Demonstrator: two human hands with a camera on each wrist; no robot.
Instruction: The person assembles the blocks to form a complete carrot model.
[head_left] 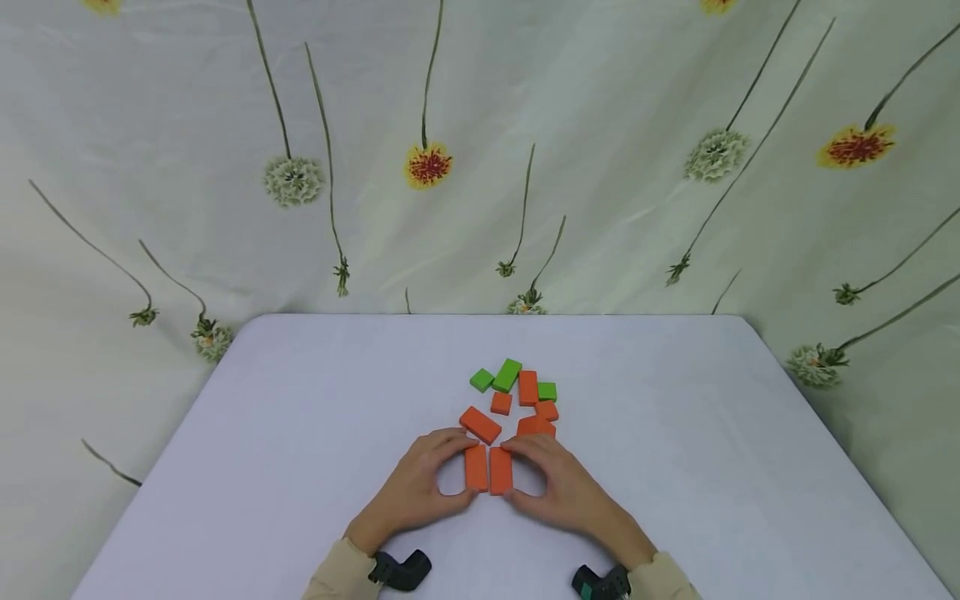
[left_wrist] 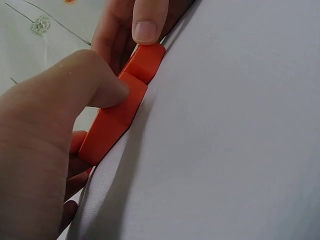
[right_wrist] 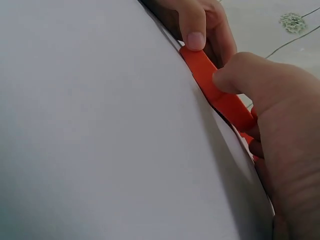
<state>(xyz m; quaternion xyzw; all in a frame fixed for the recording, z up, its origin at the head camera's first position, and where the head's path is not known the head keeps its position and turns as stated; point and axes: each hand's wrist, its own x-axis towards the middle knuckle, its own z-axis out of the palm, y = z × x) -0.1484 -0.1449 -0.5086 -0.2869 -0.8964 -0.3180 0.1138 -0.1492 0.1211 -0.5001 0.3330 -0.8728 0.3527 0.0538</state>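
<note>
Two orange rectangular blocks lie side by side on the white table, with a thin gap between them in the head view. My left hand (head_left: 417, 482) pinches the left orange block (head_left: 476, 468) between thumb and fingers at its near and far ends. The right orange block (head_left: 501, 472) is gripped the same way by my right hand (head_left: 564, 485). In the left wrist view, my left thumb presses on the end of its block (left_wrist: 112, 125). The right wrist view shows my right thumb on the other block (right_wrist: 232, 110), its fingers partly hidden behind.
Just beyond the hands lie a tilted orange block (head_left: 480, 425), a larger orange piece (head_left: 536, 426), small orange pieces (head_left: 501, 403), and an upright-lying orange block (head_left: 528, 388). Green blocks (head_left: 507, 375) sit farther back. A flower-patterned cloth (head_left: 615, 167) hangs behind the table (head_left: 300, 400).
</note>
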